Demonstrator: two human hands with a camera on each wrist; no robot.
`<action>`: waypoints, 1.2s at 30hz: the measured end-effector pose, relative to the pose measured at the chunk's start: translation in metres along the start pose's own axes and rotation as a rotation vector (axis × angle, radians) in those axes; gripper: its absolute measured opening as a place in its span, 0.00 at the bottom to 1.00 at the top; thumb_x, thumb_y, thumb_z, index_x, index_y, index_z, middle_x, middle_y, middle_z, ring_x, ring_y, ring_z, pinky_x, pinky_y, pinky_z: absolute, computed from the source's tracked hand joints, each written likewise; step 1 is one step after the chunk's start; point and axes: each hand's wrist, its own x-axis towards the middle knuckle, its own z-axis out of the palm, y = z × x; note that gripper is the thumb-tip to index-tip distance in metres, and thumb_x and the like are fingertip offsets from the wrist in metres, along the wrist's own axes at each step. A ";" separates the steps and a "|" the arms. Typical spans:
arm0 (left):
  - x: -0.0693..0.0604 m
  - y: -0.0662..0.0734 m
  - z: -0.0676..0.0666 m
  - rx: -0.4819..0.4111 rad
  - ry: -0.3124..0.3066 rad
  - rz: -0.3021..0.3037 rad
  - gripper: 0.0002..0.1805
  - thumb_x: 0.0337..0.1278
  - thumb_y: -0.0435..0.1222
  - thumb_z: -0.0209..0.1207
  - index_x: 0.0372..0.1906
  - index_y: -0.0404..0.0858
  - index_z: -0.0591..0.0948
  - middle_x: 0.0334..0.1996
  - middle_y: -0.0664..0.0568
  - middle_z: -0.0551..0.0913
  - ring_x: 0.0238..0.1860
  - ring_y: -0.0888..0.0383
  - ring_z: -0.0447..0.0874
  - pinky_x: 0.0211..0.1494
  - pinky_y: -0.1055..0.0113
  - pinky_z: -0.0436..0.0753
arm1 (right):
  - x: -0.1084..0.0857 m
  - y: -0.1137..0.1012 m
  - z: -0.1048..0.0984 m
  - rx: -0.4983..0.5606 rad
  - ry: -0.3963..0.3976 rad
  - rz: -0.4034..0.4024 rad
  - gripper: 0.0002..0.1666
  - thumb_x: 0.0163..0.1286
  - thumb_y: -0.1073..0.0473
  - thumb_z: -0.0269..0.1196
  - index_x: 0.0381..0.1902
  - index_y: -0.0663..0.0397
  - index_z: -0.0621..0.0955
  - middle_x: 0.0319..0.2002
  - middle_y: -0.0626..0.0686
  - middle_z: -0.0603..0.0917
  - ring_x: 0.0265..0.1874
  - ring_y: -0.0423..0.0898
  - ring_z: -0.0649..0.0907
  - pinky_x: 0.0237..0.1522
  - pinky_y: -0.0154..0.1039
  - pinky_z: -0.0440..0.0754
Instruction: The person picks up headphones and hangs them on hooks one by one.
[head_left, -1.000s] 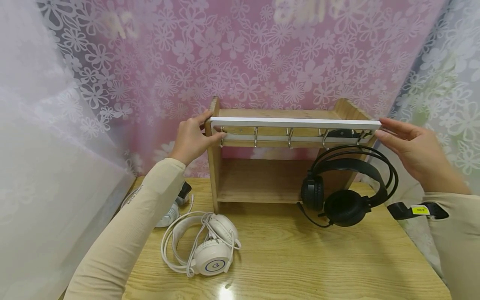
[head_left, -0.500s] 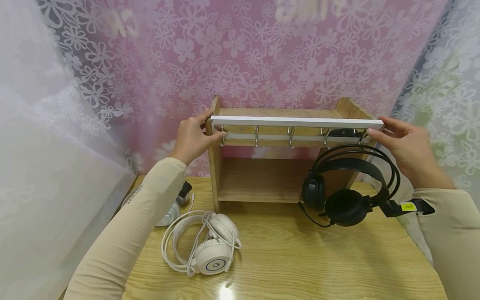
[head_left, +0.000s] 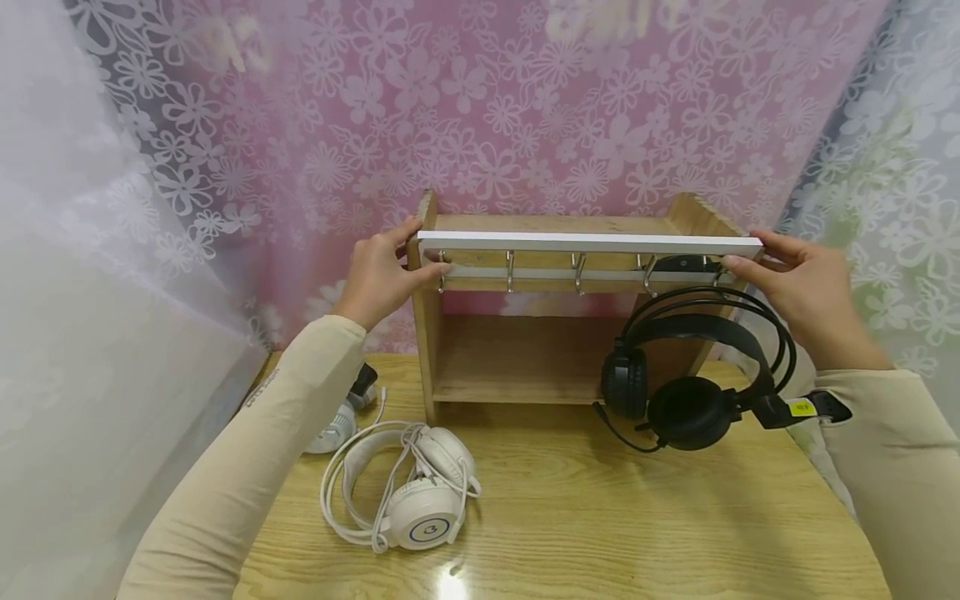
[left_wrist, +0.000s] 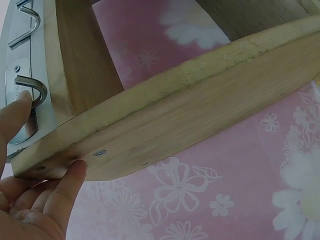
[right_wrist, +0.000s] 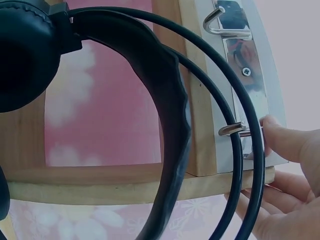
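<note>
A small wooden shelf (head_left: 510, 358) stands on the table, with a white-edged hook rail (head_left: 540, 241) across its upper front. My left hand (head_left: 378, 275) grips the rail's left end; its thumb lies by the end hook (left_wrist: 34, 87) while other fingers touch the outer side panel (left_wrist: 150, 137). At the opposite end, my right hand (head_left: 806, 292) holds the rail, thumb in front beside the last hook (right_wrist: 232, 129) and fingers behind at the side panel. Black headphones (head_left: 690, 412) hang from the right-hand hooks by their headband, ear cups below the rail.
White headphones (head_left: 426, 512) with a bundled cable lie on the table (head_left: 570, 517) at front left. Another white and grey headset (head_left: 337, 429) is partly hidden behind my left sleeve. A flowered pink curtain (head_left: 487, 108) hangs behind the shelf.
My right hand has shifted left, and its thumb has come further onto the front of the rail by the last hook. My left hand keeps its hold; the headphones hang as before.
</note>
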 end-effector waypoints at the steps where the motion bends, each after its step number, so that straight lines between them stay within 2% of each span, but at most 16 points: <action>1: 0.000 -0.001 -0.001 -0.010 -0.006 -0.004 0.40 0.49 0.47 0.71 0.67 0.38 0.71 0.64 0.47 0.73 0.54 0.49 0.81 0.51 0.59 0.83 | 0.000 0.000 0.000 -0.009 0.002 -0.003 0.41 0.62 0.45 0.66 0.70 0.49 0.67 0.68 0.49 0.70 0.54 0.26 0.76 0.49 0.19 0.75; 4: -0.002 -0.002 -0.004 -0.026 -0.023 -0.012 0.40 0.49 0.48 0.70 0.67 0.40 0.71 0.66 0.48 0.71 0.56 0.48 0.80 0.53 0.59 0.82 | 0.000 -0.001 0.001 -0.029 0.002 -0.003 0.41 0.63 0.44 0.65 0.70 0.49 0.67 0.68 0.51 0.69 0.57 0.29 0.75 0.49 0.19 0.75; 8: -0.005 -0.004 -0.008 -0.055 -0.039 -0.016 0.40 0.49 0.48 0.70 0.68 0.41 0.70 0.66 0.47 0.71 0.57 0.48 0.79 0.53 0.58 0.82 | -0.001 -0.001 0.001 -0.028 0.006 0.001 0.41 0.63 0.44 0.65 0.70 0.49 0.67 0.69 0.51 0.68 0.56 0.27 0.75 0.50 0.20 0.75; 14: -0.011 -0.010 -0.012 -0.063 -0.023 -0.004 0.40 0.50 0.48 0.69 0.69 0.43 0.69 0.66 0.47 0.70 0.59 0.49 0.78 0.51 0.56 0.83 | -0.002 -0.001 0.000 -0.018 0.009 0.003 0.41 0.63 0.45 0.65 0.71 0.48 0.67 0.69 0.51 0.67 0.55 0.26 0.75 0.51 0.20 0.75; 18: -0.017 -0.015 -0.015 -0.043 -0.015 -0.029 0.41 0.50 0.48 0.70 0.70 0.44 0.68 0.67 0.47 0.70 0.60 0.46 0.77 0.53 0.53 0.82 | -0.002 0.001 0.000 -0.012 0.008 0.003 0.40 0.62 0.44 0.65 0.70 0.45 0.67 0.69 0.49 0.68 0.57 0.28 0.75 0.51 0.20 0.75; 24: -0.029 -0.025 -0.019 -0.031 -0.022 -0.046 0.40 0.51 0.45 0.70 0.71 0.45 0.67 0.66 0.44 0.70 0.61 0.43 0.74 0.55 0.49 0.80 | -0.002 0.004 -0.001 -0.003 0.001 -0.003 0.40 0.62 0.43 0.66 0.70 0.38 0.67 0.68 0.47 0.69 0.57 0.29 0.76 0.49 0.18 0.74; 30: -0.044 -0.041 -0.021 -0.051 -0.056 -0.072 0.39 0.54 0.45 0.68 0.71 0.45 0.66 0.68 0.45 0.68 0.64 0.43 0.71 0.60 0.47 0.76 | -0.003 0.004 -0.001 0.005 0.011 -0.009 0.39 0.62 0.44 0.66 0.70 0.38 0.68 0.69 0.47 0.68 0.56 0.28 0.76 0.47 0.17 0.75; 36: -0.061 -0.057 -0.021 -0.018 -0.072 -0.112 0.39 0.55 0.46 0.67 0.71 0.44 0.67 0.67 0.45 0.69 0.66 0.44 0.69 0.61 0.47 0.75 | -0.003 0.003 -0.001 0.004 0.004 0.010 0.39 0.62 0.43 0.65 0.70 0.37 0.67 0.69 0.48 0.68 0.57 0.29 0.76 0.51 0.21 0.75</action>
